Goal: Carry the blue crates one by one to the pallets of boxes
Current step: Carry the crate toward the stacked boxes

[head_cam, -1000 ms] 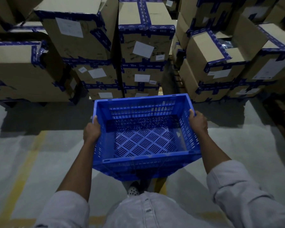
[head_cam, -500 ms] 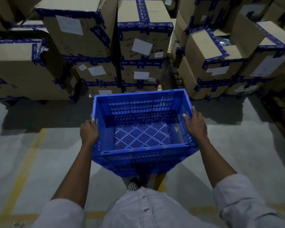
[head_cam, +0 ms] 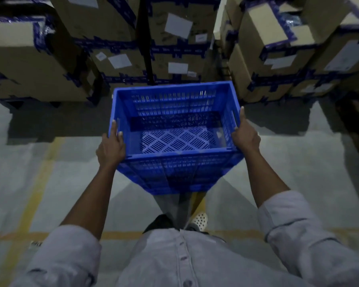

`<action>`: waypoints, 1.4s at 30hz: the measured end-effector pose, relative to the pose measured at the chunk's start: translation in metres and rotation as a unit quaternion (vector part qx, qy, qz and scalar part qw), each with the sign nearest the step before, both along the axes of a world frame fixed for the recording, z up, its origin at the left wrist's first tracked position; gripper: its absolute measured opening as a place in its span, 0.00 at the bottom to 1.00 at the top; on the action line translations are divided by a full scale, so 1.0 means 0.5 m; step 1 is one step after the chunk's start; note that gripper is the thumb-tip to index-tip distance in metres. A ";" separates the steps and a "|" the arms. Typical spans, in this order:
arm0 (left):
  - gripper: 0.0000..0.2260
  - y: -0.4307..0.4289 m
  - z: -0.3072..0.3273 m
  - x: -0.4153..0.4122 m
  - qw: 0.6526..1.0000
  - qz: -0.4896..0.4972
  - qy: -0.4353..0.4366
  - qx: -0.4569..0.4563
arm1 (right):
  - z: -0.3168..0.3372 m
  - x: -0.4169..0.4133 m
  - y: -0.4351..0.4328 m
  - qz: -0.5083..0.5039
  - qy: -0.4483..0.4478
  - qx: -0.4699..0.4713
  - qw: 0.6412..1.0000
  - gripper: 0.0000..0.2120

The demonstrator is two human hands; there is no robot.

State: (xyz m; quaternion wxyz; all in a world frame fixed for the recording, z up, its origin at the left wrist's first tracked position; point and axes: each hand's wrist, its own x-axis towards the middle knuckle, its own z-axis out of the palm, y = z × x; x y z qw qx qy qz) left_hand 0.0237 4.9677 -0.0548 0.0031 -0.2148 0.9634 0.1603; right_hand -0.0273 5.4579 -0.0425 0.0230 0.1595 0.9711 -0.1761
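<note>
While the fingers (head_cam: 114,129) of the left hand (head_cam: 110,148) were curled over the left rim of the blue crate (head_cam: 174,168), they gripped it close to the near corner. The right hand (head_cam: 246,135) held the opposite wall in the same way, wrapped round the rim, with one finger stretched straight along the edge toward the far corner. Between the two hands the crate hung in front of the person's body, tipped slightly so that its slotted bottom and perforated walls showed. No marking could be read on the plastic. Both forearms were bare below rolled grey sleeves (head_cam: 294,230), and a pale perforated shoe (head_cam: 199,219) showed beneath the crate.

Just beyond the far rim stood stacked cardboard boxes (head_cam: 170,48), sealed along their edges with blue tape (head_cam: 112,43); the tape bore a pale repeating print, too blurred to read. White labels (head_cam: 179,25) were stuck on the box faces, some large and some small, and their writing could not be made out either. More taped and labelled boxes rose at the left and right. Underfoot lay a grey floor (head_cam: 298,162) crossed by faded yellow lines (head_cam: 44,162).
</note>
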 end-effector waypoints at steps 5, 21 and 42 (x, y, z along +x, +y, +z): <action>0.36 0.025 -0.006 0.033 1.000 -0.006 0.004 -0.014 | 0.006 0.054 -0.007 -0.043 0.012 0.000 0.999 0.47; 0.46 0.033 0.017 -0.001 0.999 0.016 -0.015 -0.027 | 0.011 0.019 -0.051 -0.183 0.064 -0.013 0.981 0.33; 0.46 -0.038 0.044 -0.098 0.995 -0.076 -0.049 -0.030 | 0.013 -0.065 -0.007 -0.039 0.012 0.068 0.997 0.38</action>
